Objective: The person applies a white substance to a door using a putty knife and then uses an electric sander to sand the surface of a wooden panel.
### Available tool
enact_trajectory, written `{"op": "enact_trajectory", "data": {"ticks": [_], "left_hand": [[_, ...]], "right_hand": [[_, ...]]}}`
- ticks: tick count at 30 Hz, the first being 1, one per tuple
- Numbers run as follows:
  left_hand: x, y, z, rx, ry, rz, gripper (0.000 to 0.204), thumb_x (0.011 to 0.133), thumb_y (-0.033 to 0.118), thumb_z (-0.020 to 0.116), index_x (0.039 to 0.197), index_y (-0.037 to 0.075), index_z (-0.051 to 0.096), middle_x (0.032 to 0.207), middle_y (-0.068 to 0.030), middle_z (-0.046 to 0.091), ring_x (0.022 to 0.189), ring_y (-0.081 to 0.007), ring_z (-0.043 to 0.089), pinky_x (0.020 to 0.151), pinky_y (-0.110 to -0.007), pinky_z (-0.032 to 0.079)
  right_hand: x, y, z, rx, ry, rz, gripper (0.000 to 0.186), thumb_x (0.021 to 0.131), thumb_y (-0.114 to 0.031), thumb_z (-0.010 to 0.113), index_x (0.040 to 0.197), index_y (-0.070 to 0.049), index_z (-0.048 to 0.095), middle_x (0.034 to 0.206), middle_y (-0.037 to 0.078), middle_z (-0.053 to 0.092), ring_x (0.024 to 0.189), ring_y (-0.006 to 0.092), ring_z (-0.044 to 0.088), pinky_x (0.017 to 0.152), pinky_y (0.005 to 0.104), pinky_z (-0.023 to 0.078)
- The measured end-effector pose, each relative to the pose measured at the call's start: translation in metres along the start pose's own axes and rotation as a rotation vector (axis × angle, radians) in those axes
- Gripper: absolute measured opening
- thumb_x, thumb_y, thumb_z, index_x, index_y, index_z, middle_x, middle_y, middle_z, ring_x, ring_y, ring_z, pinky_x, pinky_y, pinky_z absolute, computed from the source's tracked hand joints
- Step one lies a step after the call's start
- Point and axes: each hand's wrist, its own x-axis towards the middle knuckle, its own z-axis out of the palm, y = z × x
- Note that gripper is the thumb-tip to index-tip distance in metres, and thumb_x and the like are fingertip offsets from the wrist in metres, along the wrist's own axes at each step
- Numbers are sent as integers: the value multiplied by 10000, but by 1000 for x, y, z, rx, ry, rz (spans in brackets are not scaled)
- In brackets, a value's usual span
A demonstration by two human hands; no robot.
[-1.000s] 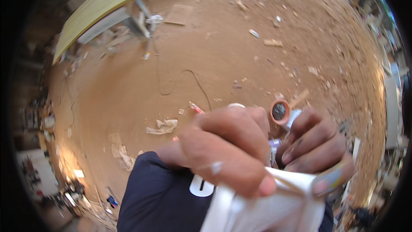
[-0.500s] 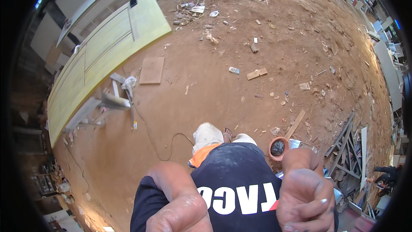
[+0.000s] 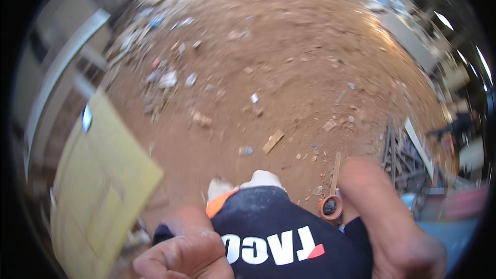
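Both my hands are raised in front of my dark shirt [image 3: 258, 217], which has white lettering. My left hand [image 3: 186, 258] is low and left of centre, its fingers curled inward; the lower frame edge cuts it off, so what lies inside the fingers is hidden. At the lower right, my right hand [image 3: 413, 258] is bent at the wrist and blurred, with its fingers out of sight. An orange cloth [image 3: 219, 204] shows at my waist, above pale trousers [image 3: 263, 179]. Beside my right forearm stands a terracotta-coloured pot [image 3: 330, 207] with something black inside.
A yellowish door-like panel [image 3: 103, 186] is raised at the left. Scraps and rubbish [image 3: 165, 78] litter the brown dirt floor, with a wood offcut [image 3: 273, 141] ahead. Stacked timber [image 3: 400, 157] lies at the right, near a blurred dark-clothed person [image 3: 457, 126].
The view has swung to the right and lifted, blurring the scene. The yellow panel now appears lower left. My right hand has shifted outward and its fingers have left view.
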Motion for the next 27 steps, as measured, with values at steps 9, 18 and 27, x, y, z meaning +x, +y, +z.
{"op": "enact_trajectory", "data": {"ticks": [9, 18, 27], "left_hand": [[-6, -211, -71, -240, -263, -373, 300, 994, 370, 614, 1201, 197, 482, 1154, -4, 455, 932, -170, 532, 767, -423, 463], [34, -447, -84, -227, -295, 72, 287, 989, 249, 583, 1232, 145, 471, 932, -1, 455, 888, -156, 516, 777, -398, 466], [145, -617, -192, -299, -752, 98, 244, 971, 223, 588, 1187, 135, 516, 970, -9, 493, 935, -158, 530, 836, -409, 457]], "right_hand": [[-383, 66, 17, -425, -191, 1492, 102, 987, -98, 631, 1002, -1, 659, 790, 104, 639, 653, 178, 612, 591, 320, 468], [-541, 250, 83, -79, -189, 1528, 88, 986, -67, 622, 929, -1, 632, 700, 65, 588, 559, 155, 581, 483, 333, 434], [-623, 460, 105, 214, -249, 1316, 48, 876, -76, 725, 918, -53, 731, 796, 27, 695, 616, 151, 639, 559, 328, 489]]}}
